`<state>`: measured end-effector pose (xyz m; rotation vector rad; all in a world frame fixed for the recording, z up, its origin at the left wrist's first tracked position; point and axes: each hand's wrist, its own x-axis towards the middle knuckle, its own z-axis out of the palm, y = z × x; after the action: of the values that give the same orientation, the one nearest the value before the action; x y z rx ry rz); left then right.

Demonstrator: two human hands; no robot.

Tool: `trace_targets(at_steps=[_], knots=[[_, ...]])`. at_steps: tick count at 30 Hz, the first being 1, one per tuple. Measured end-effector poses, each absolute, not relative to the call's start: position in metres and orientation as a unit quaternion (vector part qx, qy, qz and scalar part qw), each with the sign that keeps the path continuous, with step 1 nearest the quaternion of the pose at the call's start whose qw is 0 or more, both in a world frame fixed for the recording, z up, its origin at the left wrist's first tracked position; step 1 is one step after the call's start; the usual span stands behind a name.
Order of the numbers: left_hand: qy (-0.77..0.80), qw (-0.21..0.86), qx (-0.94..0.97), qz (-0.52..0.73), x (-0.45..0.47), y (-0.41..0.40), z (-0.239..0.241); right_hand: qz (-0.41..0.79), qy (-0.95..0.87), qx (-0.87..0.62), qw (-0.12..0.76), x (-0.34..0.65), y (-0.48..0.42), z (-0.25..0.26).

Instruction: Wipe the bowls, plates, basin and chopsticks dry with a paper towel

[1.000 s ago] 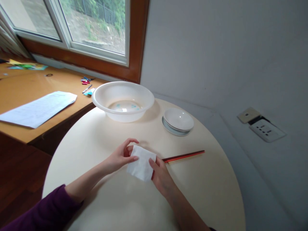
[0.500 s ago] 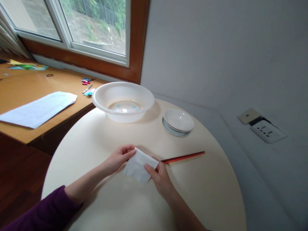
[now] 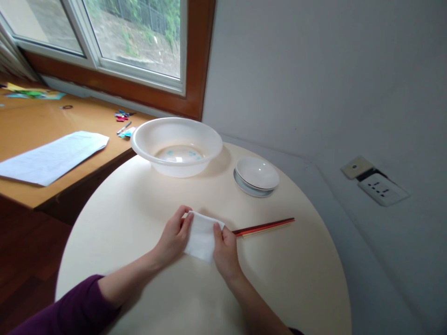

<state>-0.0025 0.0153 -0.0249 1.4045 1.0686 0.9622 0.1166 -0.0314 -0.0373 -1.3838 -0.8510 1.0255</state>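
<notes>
A folded white cloth (image 3: 201, 236) lies near the middle of the round cream table (image 3: 146, 195). My left hand (image 3: 173, 236) grips its left edge, fingers curled over the top. My right hand (image 3: 225, 249) pinches its right edge, thumb on the cloth. Just right of my right hand lie red and pale chopsticks (image 3: 264, 227), pointing to the right.
A large white plastic basin (image 3: 176, 145) stands at the table's far side, with small white stacked dishes (image 3: 257, 174) to its right. A wooden desk (image 3: 42, 121) with a paper sheet (image 3: 51, 156) and small items is at the left. A wall socket (image 3: 379, 186) is at the right.
Both hands have closed in on the cloth from its two sides, and it now looks narrower and more folded. The view shifted slightly.
</notes>
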Motion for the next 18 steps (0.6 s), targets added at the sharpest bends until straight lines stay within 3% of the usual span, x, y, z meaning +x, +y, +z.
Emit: trace_targets(at_steps=[18], knots=[[0.418,0.526,0.618,0.409,0.0,0.005,-0.022,0.327,-0.384,-0.611,0.61,0.113,-0.032,-0.027]])
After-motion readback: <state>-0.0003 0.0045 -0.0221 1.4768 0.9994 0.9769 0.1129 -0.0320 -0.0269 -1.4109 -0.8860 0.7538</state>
